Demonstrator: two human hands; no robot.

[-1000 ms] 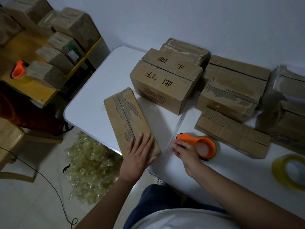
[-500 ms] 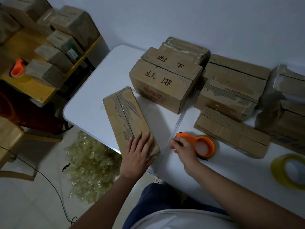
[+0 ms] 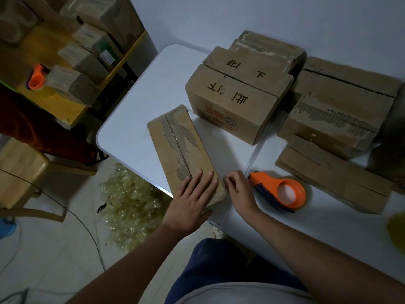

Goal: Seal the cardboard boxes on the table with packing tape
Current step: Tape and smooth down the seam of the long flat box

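Since a second ago your right hand (image 3: pixel 237 189) has left the orange tape dispenser (image 3: pixel 282 193) and crossed to the near right corner of the long flat box (image 3: pixel 184 154), fingertips pinched together, apparently on a tape end, though no tape is discernible. Your left hand (image 3: pixel 192 200) lies flat, fingers spread, pressing the box's near end as before. Taping appears about to begin. The box lies at the worktop's (image 3: pixel 135 119) near left edge, seam closed, surface paper torn.
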